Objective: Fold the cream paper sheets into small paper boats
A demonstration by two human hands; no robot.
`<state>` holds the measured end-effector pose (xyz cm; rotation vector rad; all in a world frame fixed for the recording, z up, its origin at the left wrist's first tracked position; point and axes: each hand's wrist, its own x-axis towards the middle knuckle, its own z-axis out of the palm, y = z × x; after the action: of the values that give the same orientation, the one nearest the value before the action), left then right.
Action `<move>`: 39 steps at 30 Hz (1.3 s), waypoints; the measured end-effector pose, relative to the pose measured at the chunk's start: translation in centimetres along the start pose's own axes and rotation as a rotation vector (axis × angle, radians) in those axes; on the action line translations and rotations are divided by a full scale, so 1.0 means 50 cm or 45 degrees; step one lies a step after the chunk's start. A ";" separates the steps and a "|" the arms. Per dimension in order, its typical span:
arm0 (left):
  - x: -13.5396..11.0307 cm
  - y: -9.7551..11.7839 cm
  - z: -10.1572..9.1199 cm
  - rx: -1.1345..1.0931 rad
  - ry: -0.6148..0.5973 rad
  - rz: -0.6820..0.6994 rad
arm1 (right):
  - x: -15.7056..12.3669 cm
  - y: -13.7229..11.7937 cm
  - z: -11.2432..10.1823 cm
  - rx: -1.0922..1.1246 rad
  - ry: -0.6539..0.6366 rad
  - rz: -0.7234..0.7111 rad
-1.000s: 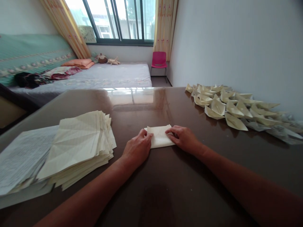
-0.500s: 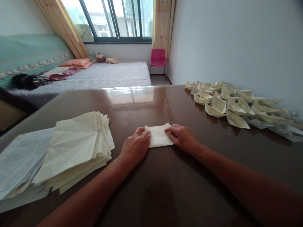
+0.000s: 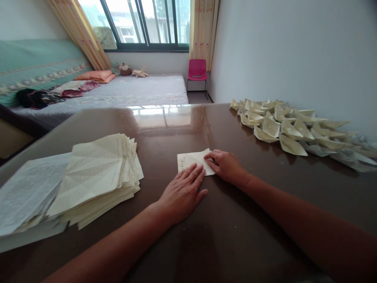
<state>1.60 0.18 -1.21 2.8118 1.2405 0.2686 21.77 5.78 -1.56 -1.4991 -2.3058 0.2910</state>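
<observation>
A small folded sheet of cream paper (image 3: pixel 191 158) lies on the dark table, with some print showing near its left end. My left hand (image 3: pixel 184 190) is laid flat, its outstretched fingertips pressing on the paper's near edge and the thumb apart. At the right end, my right hand (image 3: pixel 225 166) pinches the paper between thumb and fingers. Part of the near edge is hidden under the left fingers.
A thick stack of cream sheets (image 3: pixel 91 169) stands at the left, beside grey-white written sheets (image 3: pixel 28 192). Many folded paper boats (image 3: pixel 271 126) crowd the table's right side along the wall. Beyond the table are a bed (image 3: pixel 153 88) and a pink chair (image 3: pixel 197 70).
My left hand has let go of the paper's left end and now lies flat on its near edge. The paper looks narrower front to back. My right hand stays at the right end.
</observation>
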 end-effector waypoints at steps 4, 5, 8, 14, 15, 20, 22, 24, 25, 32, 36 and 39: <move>-0.008 0.008 0.011 -0.071 -0.114 -0.009 | 0.001 0.001 0.001 0.007 0.002 -0.006; -0.008 0.006 0.009 -0.079 -0.118 -0.001 | 0.001 0.003 0.001 0.009 0.001 -0.011; -0.007 0.001 0.004 -0.091 -0.110 0.009 | -0.002 0.007 -0.005 0.019 -0.001 -0.036; -0.006 0.005 0.002 -0.094 -0.122 -0.001 | -0.025 -0.007 -0.055 -0.163 0.043 -0.371; -0.006 0.004 0.002 -0.093 -0.124 0.003 | -0.030 -0.010 -0.063 -0.172 -0.020 -0.468; -0.004 -0.007 0.001 -0.061 -0.119 0.066 | -0.041 -0.008 -0.083 -0.222 -0.312 -0.662; -0.004 -0.012 -0.005 -0.025 -0.130 0.097 | -0.042 -0.003 -0.089 -0.272 -0.362 -0.635; -0.004 -0.018 -0.013 0.030 -0.130 0.127 | -0.041 -0.002 -0.094 -0.335 -0.378 -0.609; -0.006 -0.022 -0.016 0.063 -0.121 0.136 | -0.041 -0.003 -0.096 -0.368 -0.379 -0.606; -0.013 -0.056 -0.013 0.326 0.019 0.067 | -0.039 -0.026 -0.085 -0.600 -0.349 -0.635; -0.008 -0.054 -0.010 0.411 0.067 0.071 | -0.043 -0.031 -0.074 -0.623 -0.247 -0.604; -0.004 -0.050 -0.008 0.387 0.169 0.082 | -0.042 -0.025 -0.072 -0.595 -0.193 -0.594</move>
<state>-0.45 1.72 -1.14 3.1421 1.3203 0.2969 22.97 3.23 1.76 -1.0874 -2.8968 -0.2905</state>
